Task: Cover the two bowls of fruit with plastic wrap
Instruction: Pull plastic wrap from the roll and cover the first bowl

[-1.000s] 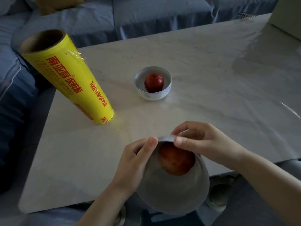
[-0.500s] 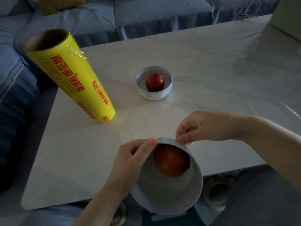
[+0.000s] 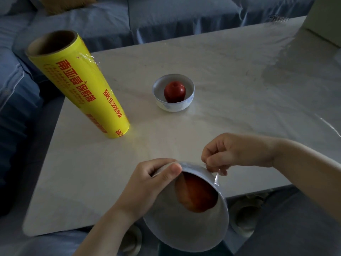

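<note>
A large white bowl [image 3: 186,230] with an orange-red fruit [image 3: 196,194] inside is tilted toward me at the table's near edge. My left hand [image 3: 145,187] grips its far-left rim, thumb on the edge. My right hand [image 3: 238,152] pinches thin plastic wrap [image 3: 216,179] at the bowl's far-right rim; film glints along that rim. A smaller patterned bowl [image 3: 173,104] holding a red apple [image 3: 174,91] stands uncovered at the table's middle. A yellow roll of plastic wrap [image 3: 83,85] stands upright to the left.
The pale marble table [image 3: 239,74] has its near edge under the big bowl. A blue sofa [image 3: 166,15] wraps around the far and left sides. A pale box [image 3: 324,19] sits at the far right corner.
My right hand moved from the bowl's rim outward to the right and back, pinching the film. The bowl tilted and shifted a little lower. The left hand kept its grip.
</note>
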`<state>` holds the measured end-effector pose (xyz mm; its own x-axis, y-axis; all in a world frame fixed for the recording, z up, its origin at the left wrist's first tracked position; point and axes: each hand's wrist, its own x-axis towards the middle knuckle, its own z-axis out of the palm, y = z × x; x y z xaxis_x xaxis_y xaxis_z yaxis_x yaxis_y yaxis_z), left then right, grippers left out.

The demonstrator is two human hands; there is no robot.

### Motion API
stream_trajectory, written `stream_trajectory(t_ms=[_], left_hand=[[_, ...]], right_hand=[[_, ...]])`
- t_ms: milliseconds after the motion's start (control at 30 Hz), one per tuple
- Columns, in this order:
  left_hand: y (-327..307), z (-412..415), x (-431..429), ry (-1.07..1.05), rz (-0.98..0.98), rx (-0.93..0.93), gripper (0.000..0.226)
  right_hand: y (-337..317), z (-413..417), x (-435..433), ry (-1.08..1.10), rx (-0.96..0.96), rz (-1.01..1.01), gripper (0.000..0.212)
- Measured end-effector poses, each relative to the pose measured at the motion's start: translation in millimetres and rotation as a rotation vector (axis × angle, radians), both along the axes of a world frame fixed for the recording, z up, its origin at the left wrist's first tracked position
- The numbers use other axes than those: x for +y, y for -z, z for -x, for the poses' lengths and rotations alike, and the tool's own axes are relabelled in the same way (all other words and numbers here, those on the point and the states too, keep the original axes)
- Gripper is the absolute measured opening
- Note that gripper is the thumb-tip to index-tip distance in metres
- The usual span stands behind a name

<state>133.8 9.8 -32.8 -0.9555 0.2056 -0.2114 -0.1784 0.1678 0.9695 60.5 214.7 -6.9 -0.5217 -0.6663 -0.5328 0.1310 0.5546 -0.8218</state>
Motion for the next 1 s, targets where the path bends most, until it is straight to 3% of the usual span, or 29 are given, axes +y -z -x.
stream_trajectory(t_ms=[200,300,467,633,733,1000], left_hand=[[-2.6,2.0,2.2,0.023,0.043,0.025,0.032],[-3.3,1.2,2.4,0.024,0.027,0.035,0.033],[-2.0,2.5,2.0,-0.028,0.037,0.046,0.038],[-2.7,-0.9,5.6,-0.028,0.034,0.144,0.044],[-1.3,-3.1,6.7,-0.091,0.019,0.184,0.046],[-0.5,-3.0,6.2,-0.172,0.051,0.235,0.062]], right_hand=[[-7.8,6.6,-10.0,0.063,-0.118,-0.059,0.042],[-6.7,1.8,-12.9,0.105,-0.118,0.062,0.029],[5.5,-10.6,-23.6,0.464,-0.132,0.266,0.025],[12.9,-16.8,-36.7,0.704,0.071,0.217,0.029],[16.2,-17.4,-43.4,0.695,0.169,0.193,0.027],[15.7,-16.0,-43.9,0.564,0.104,0.098,0.025]])
